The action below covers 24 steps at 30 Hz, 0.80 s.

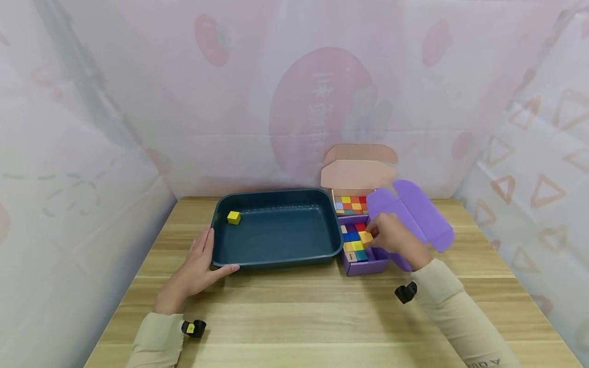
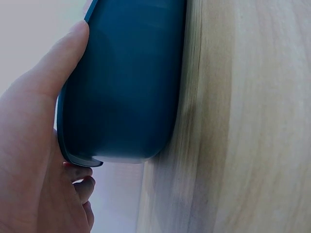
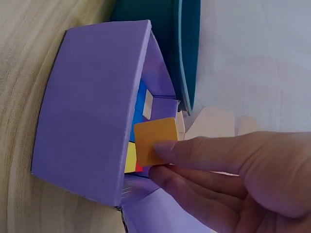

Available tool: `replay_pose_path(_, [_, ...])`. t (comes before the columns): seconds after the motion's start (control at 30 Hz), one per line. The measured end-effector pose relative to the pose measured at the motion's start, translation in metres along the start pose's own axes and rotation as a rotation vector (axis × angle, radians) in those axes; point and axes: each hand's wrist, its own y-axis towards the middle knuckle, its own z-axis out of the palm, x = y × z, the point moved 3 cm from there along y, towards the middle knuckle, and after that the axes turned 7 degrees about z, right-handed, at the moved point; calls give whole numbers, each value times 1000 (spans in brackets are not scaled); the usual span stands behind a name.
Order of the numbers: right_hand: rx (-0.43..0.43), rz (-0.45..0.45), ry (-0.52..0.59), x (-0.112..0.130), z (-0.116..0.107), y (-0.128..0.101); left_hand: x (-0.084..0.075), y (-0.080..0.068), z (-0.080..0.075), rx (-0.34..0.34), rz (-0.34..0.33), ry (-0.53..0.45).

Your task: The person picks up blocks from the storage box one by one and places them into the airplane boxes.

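Note:
My left hand (image 1: 194, 272) rests at the near left corner of a dark teal tray (image 1: 276, 265), thumb along its front rim and fingers along its left side. In the left wrist view the thumb (image 2: 63, 58) lies against the tray wall (image 2: 126, 87). A yellow cube (image 1: 233, 217) sits inside the tray near its left end. Over an open purple box (image 1: 365, 269), my right hand (image 1: 392, 236) pinches an orange-yellow block (image 3: 154, 141) between thumb and fingers. Below it, blue, yellow, red and plain wooden blocks (image 1: 353, 245) fill part of the box.
Behind the purple box stands an open pinkish cardboard box (image 1: 359, 174) holding several coloured blocks (image 1: 351, 205). The purple lid (image 1: 421, 217) spreads to the right. Both boxes stand close to the tray's right end on a wooden table (image 1: 294, 317), with printed cloth walls around.

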Motion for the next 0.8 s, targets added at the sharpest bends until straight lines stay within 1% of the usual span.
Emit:
replay_pose_path(0.07, [-7, -9, -53, 2, 1, 0, 0, 0, 0, 4, -4, 0])
replay_pose_path(0.23, [-12, 10, -143, 6, 7, 2, -1, -1, 0, 5, -4, -4])
replay_pose_path(0.37, [-2, 80, -166, 8, 15, 5, -1, -1, -2, 1, -11, 0])
replay_pose_path(0.53, [-32, 159, -215, 9, 24, 8, -2, -1, -3, 1, -11, 10])
replay_pose_path(0.8, [-85, 158, -342, 12, 34, 8, -3, 0, -1, 1, -5, 8])
